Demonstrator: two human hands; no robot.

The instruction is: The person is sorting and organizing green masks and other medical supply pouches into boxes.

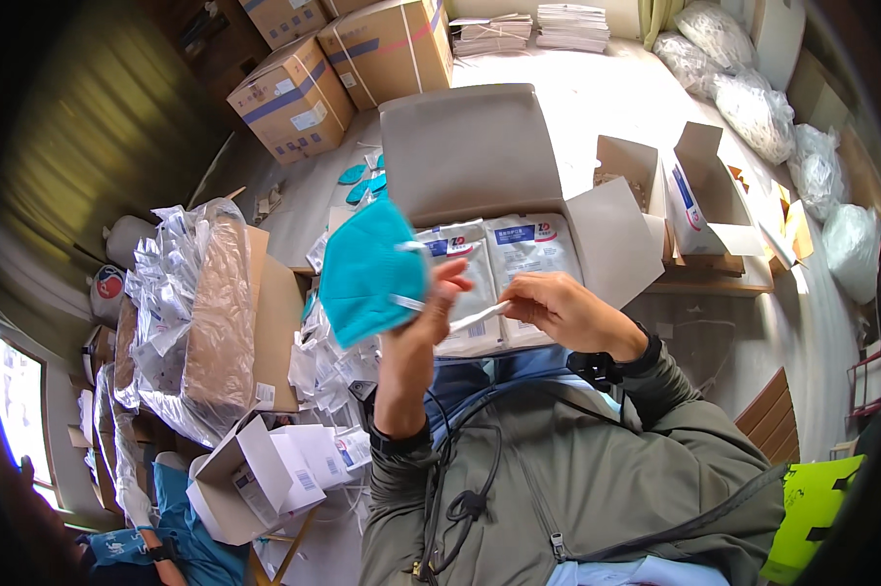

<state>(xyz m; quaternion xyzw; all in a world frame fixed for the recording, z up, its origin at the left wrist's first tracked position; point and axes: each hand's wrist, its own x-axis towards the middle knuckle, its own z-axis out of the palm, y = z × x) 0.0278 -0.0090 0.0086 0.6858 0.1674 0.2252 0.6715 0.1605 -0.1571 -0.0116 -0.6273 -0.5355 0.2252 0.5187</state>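
A teal folded face mask (370, 275) is raised in my left hand (413, 359), which grips it by its right edge, some fingers stretched to the right. From the mask's side a white ear strap (480, 316) runs across to my right hand (569, 311), whose thumb and fingers pinch its end and draw it out. Below and behind both hands stands an open cardboard carton (470, 146) with its flaps spread. Silvery flat packs (530, 246) with blue printing lie inside it in two columns. My hands partly cover the nearer packs.
Left stands a big carton (276, 332) stuffed with clear plastic wrapping; loose white packets (328, 366) lie beside it. More teal masks (355, 186) rest behind. Small open boxes (694, 210) stand at right. At lower left, another person's sleeve (182, 527) shows beside a white box (255, 479).
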